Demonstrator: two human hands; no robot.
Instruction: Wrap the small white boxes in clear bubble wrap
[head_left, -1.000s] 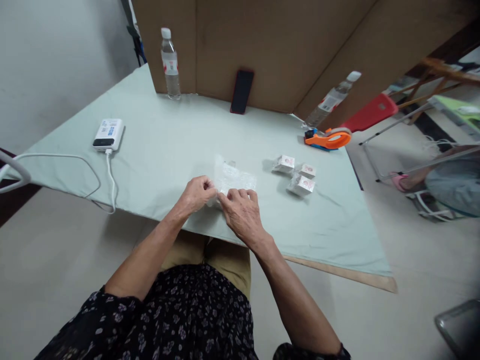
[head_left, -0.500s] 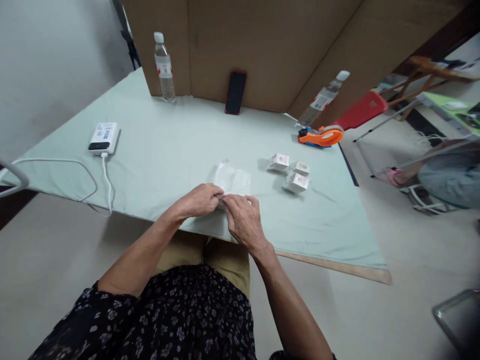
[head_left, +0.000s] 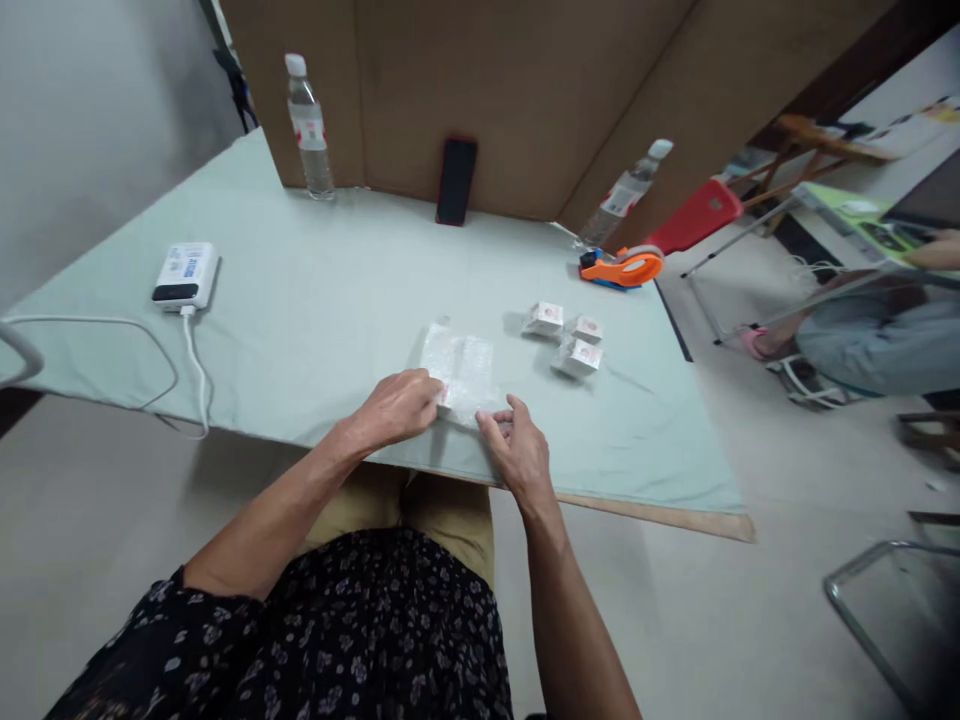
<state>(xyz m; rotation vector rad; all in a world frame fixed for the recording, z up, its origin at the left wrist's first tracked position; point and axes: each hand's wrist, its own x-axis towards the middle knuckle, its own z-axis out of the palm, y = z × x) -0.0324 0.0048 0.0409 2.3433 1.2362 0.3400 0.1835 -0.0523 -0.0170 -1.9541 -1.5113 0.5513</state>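
Observation:
A clear bubble-wrap sheet (head_left: 461, 362) lies flat on the pale green table (head_left: 322, 300) near its front edge. My left hand (head_left: 397, 405) rests on the sheet's near left corner, fingers pressing something small under or in the wrap. My right hand (head_left: 517, 450) touches the sheet's near right edge with thumb and fingers apart. Three small white boxes (head_left: 564, 336) with red print sit just right of the sheet.
An orange tape dispenser (head_left: 622, 268) lies at the table's right edge. Two water bottles (head_left: 306, 128) and a dark phone (head_left: 456, 180) stand against the cardboard wall at the back. A white power bank (head_left: 184, 274) with cable lies left. A seated person (head_left: 870, 330) is at right.
Both hands pinched the wrap together earlier; now the sheet lies flatter, the right hand has slid right and opened, and the view has shifted left.

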